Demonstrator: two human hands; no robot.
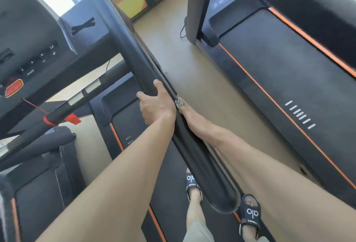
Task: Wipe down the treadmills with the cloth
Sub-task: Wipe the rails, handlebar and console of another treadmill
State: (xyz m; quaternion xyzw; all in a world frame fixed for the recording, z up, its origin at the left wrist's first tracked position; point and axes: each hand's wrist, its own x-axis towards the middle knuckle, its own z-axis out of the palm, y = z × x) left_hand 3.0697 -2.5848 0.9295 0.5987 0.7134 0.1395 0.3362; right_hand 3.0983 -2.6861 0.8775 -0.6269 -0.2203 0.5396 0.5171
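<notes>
I stand on the belt of a black treadmill with orange trim. Its right handrail runs from the console toward me, between my arms. My left hand grips this rail from the left, fingers curled over its top. My right hand reaches along the rail's right underside and is mostly hidden behind it. A small bit of greenish cloth shows at its fingertips, pressed against the rail.
The console with buttons, a red stop button and a red safety clip is at left. A second treadmill stands to the right across a strip of tan floor. My sandalled feet are below.
</notes>
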